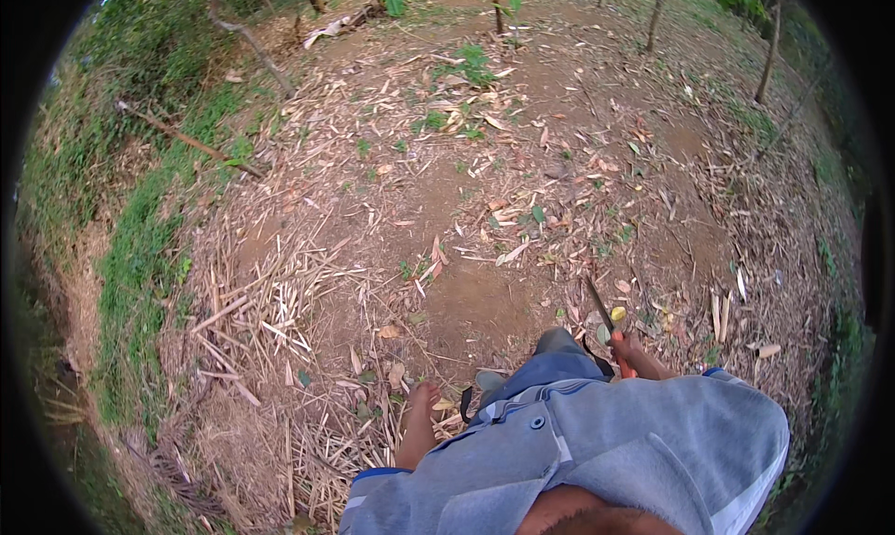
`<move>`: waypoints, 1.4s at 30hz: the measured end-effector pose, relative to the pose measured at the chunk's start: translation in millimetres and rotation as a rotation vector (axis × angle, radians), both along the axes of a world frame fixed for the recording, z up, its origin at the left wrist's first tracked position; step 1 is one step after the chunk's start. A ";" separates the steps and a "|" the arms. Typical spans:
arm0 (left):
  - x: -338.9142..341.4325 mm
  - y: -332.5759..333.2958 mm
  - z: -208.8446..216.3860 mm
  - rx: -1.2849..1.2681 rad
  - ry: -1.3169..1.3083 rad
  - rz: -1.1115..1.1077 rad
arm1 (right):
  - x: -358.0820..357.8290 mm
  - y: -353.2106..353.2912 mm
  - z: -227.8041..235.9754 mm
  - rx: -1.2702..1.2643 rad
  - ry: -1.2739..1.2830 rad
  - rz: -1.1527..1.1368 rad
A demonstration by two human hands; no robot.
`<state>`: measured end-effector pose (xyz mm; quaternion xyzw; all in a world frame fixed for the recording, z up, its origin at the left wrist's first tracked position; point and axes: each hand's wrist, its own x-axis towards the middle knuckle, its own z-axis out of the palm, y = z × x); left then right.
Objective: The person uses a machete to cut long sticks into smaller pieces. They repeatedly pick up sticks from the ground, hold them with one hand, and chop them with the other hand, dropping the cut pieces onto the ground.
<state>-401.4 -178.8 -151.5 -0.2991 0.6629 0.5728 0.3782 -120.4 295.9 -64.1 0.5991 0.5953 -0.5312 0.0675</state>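
Note:
On the right, my right hand (pixel 632 350) is closed round the orange handle of a machete (pixel 599 304). Its narrow dark blade points forward and slightly left, over ground strewn with leaves. A yellow leaf (pixel 618 313) shows right beside the blade. My left hand (pixel 424 395) hangs low at my left side, above dry stalks and leaf litter. Nothing shows in it, and its fingers look loosely bent; they are small in the picture.
Broken dry stalks (pixel 284 302) lie heaped at the left. A stick (pixel 191 139) slants near a grassy edge (pixel 140 283), where the ground seems to drop. Thin trunks (pixel 770 55) stand at the back right. A small green plant (pixel 475 64) grows ahead.

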 end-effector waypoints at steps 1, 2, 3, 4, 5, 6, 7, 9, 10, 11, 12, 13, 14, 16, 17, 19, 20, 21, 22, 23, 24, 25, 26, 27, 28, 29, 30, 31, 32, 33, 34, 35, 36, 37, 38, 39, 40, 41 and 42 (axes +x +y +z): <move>-9.3 0.6 -4.6 0.019 0.003 0.001 | -7.3 -6.2 0.3 0.028 0.078 -0.019; -17.9 2.1 -10.1 0.036 0.006 0.011 | -21.7 -13.0 16.2 -0.002 0.109 -0.015; -24.8 7.9 -14.3 0.055 0.006 0.019 | -34.8 -16.6 33.5 -0.029 0.137 -0.014; -33.7 19.2 -14.9 0.023 -0.006 0.014 | -42.6 -15.2 36.5 -0.057 0.140 -0.030; -39.5 25.8 -19.7 0.042 -0.015 0.008 | -43.4 -17.0 32.1 -0.027 0.065 0.006; -45.9 34.8 -22.1 0.062 -0.024 0.005 | -45.7 -17.0 24.4 0.003 -0.011 0.045; -54.8 44.3 -21.6 0.086 -0.027 0.010 | -53.7 -15.5 19.3 0.035 -0.081 0.092; -65.9 62.5 -19.4 0.031 -0.025 -0.094 | -61.2 -18.6 15.8 0.088 -0.213 0.114; -73.2 69.8 -16.6 0.000 -0.024 -0.143 | -59.6 -17.8 4.0 0.088 -0.254 0.117; -82.6 75.1 -19.0 0.003 -0.030 -0.155 | -58.2 -16.1 -8.6 0.087 -0.298 0.122; -92.8 80.4 -21.0 0.006 -0.037 -0.166 | -57.0 -14.0 -24.7 0.000 -0.296 0.042; -100.3 83.8 -24.1 0.008 -0.046 -0.169 | -58.4 -11.9 -39.4 -0.087 -0.296 -0.031; -111.3 82.1 -34.3 0.003 -0.060 -0.154 | -65.7 -8.1 -46.2 -0.179 -0.292 -0.104; -140.5 82.7 -52.4 -0.012 -0.080 -0.116 | -86.2 5.7 -35.9 -0.159 -0.400 0.124; -156.4 95.3 -47.4 -0.049 -0.070 -0.105 | -87.4 18.7 -32.0 -0.090 -0.335 0.384; -184.5 123.4 -23.7 -0.127 -0.048 -0.096 | -75.7 45.3 -26.9 0.175 -0.054 0.997; -206.4 144.4 -24.6 -0.118 -0.056 -0.054 | -88.2 70.8 -35.4 0.223 -0.004 1.056; -227.6 161.6 -23.5 -0.120 -0.064 -0.035 | -98.7 80.5 -49.3 0.077 -0.104 0.905; -249.9 188.6 -24.0 -0.108 -0.073 -0.016 | -112.8 102.1 -65.4 -0.008 -0.172 0.799; -252.2 189.5 -17.3 -0.133 -0.116 0.000 | -137.8 121.2 -81.5 -0.139 -0.254 0.579; -272.3 205.1 -18.4 -0.111 -0.127 -0.032 | -159.3 142.4 -89.6 -0.213 -0.287 0.418; -302.3 239.9 -21.8 -0.105 -0.072 -0.048 | -179.1 165.2 -95.2 -0.250 -0.299 0.308; -321.3 260.8 -22.3 -0.110 -0.032 -0.059 | -193.3 184.3 -92.5 -0.268 -0.294 0.253; -341.7 280.2 -22.3 -0.117 0.007 -0.070 | -216.6 215.1 -94.3 -0.243 -0.252 0.267; -369.4 301.6 -19.4 -0.077 0.026 -0.181 | -240.5 240.8 -91.1 -0.217 -0.225 0.274; -402.6 333.2 -12.3 -0.034 0.045 -0.293 | -277.1 266.9 -99.6 -0.144 -0.319 0.338; -427.8 370.9 2.2 -0.064 0.090 -0.256 | -316.0 288.4 -70.7 -0.132 -0.251 0.179; -446.7 406.6 22.5 -0.083 0.131 -0.209 | -348.8 314.9 -36.3 -0.106 -0.188 0.028; -467.6 440.4 36.1 -0.061 0.178 -0.241 | -365.8 349.8 -49.5 -0.048 -0.228 0.110; -490.2 468.6 43.3 -0.043 0.228 -0.274 | -384.7 377.4 -61.4 0.004 -0.264 0.191; -511.5 485.6 42.5 -0.047 0.225 -0.292 | -410.6 394.0 -51.0 0.098 -0.189 0.166; -534.3 501.6 40.8 -0.052 0.224 -0.314 | -443.8 402.2 -22.1 0.190 -0.110 0.137; -557.5 519.3 37.4 -0.048 0.220 -0.350 | -471.9 409.6 -5.1 0.287 -0.038 0.092; -580.8 535.1 30.1 -0.075 0.198 -0.360 | -495.7 418.5 -8.4 0.311 0.098 -0.019; -600.7 549.2 16.7 -0.101 0.171 -0.373 | -513.6 424.3 -15.0 0.334 0.230 -0.131; -621.4 562.3 3.6 -0.127 0.144 -0.386 | -534.9 433.6 -21.4 0.357 0.362 -0.242; -642.3 566.4 -18.5 -0.137 0.096 -0.395 | -563.8 447.1 -19.9 0.384 0.410 -0.254; -663.0 564.8 -47.0 -0.148 0.049 -0.407 | -583.2 463.5 -27.6 0.334 0.323 -0.233; -685.8 571.3 -72.1 -0.157 0.001 -0.424 | -602.8 481.6 -36.5 0.287 0.235 -0.217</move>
